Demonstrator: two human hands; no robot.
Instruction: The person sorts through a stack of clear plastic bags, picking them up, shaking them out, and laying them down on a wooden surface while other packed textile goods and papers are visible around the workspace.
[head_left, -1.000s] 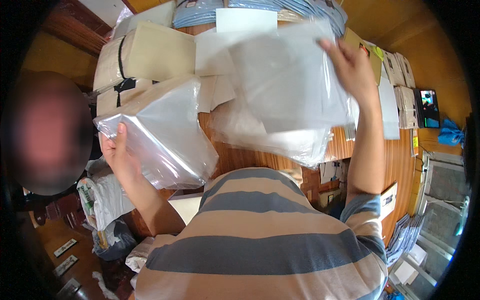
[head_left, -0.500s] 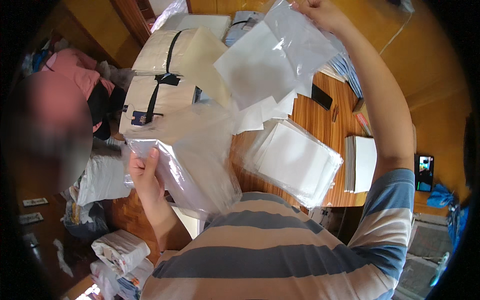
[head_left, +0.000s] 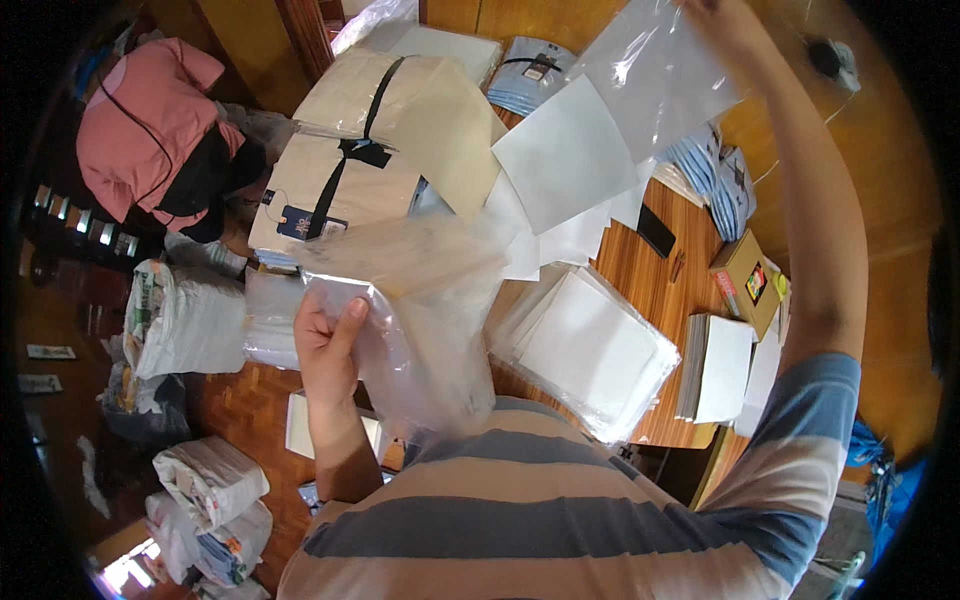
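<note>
My left hand [head_left: 328, 335] is closed on a sheaf of clear plastic bags [head_left: 425, 330], the thumb lying on top of its folded corner. At the upper right, my right hand [head_left: 722, 22] is raised and partly blurred, its fingers closed on the edge of a clear plastic bag [head_left: 655, 75]. The bag hangs down to the left, over part of a white card [head_left: 565, 155]; whether the card is inside it I cannot tell. Loose white sheets [head_left: 575, 238] lie beneath the card. A stack of bagged white cards [head_left: 590, 340] rests on the table near my body.
Cream folded cloth bundles [head_left: 285, 190] with black bands stand at the left. On the wooden table [head_left: 640, 275] are a black phone [head_left: 655, 232], a card stack [head_left: 722, 368], a cardboard box [head_left: 745, 280] and blue folded garments [head_left: 530, 75]. A person in pink [head_left: 150, 130] is at far left.
My right hand has moved farther right and up, drawing the plastic bag rightward, so less of it covers the white card. My left hand still grips the sheaf. The whole view has shifted.
</note>
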